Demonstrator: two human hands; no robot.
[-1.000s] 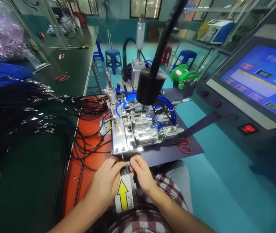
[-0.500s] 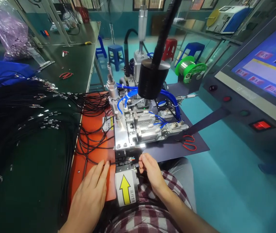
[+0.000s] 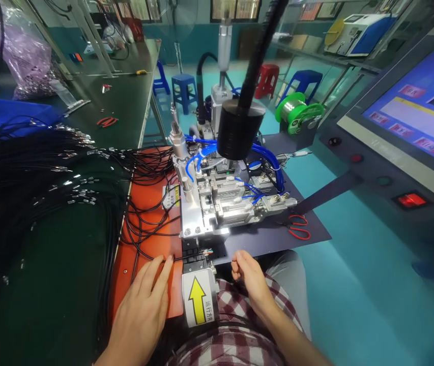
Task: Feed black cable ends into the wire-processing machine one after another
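Note:
My left hand lies over the orange plate, its long fingers stretched forward. Its fingertips hold a black cable against the plate. From there the cable runs right across a small black fixture, and thin coloured wires fan out of its end. To the right of those wires and apart from them, my right hand is closed, thumb against curled fingers. Whatever may be in it is hidden. Just below the fixture sits a white cover with a yellow arrow.
Ahead stands a metal machine with blue air tubes, under a black cylinder. Red-handled scissors lie on the dark base plate. Many black cables fill the left side. A control panel rises at right, beyond a green spool.
My right hand has drawn back to the right and slightly down, away from the wire ends. The left hand and cable have stayed nearly in place.

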